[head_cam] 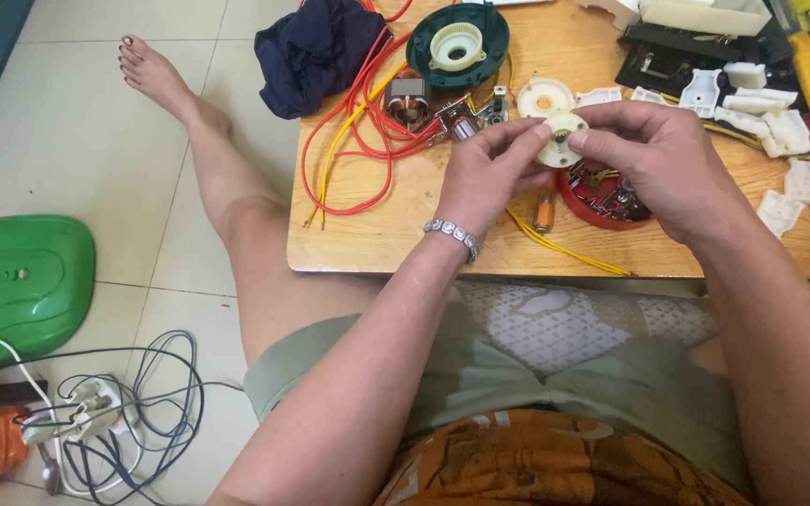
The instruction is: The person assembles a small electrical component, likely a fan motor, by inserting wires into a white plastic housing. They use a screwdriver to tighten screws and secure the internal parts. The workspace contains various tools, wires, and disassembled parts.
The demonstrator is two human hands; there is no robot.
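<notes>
**Both hands on a small white gear above the low table**

Just right of the frame's centre, the person holds a white gear [561,142] up over the wooden table [396,234]. The left hand [489,178] pinches its near rim between thumb and fingers; the right hand [653,164] closes on the far side, fingertips pressed to the edge. Both hands are clamped on the same piece, so it hangs in the air, clear of the tabletop.

To my eye the step is fitting or turning something at the hub. Doing it well would mean keeping the grip out at the rim so the centre stays visible, holding the disc square to the eyes, and turning gently, not forcing it, since the plastic looks thin.

The gear is a pale cream disc, round, with a darker metal bit showing at its middle. Whether the edge has teeth I cannot tell; fingers cover most of it.

Directly beneath the hands sits a red dish [602,201] of small metal parts. A second white disc [544,96] lies just above the hands on the table. Toward the top centre is a dark green round housing [457,47], with a motor [407,101] to its left amid red wires [358,122]. White plastic brackets [780,131] scatter across the upper right. A green cover [21,281] lies on the floor at the left.
</notes>
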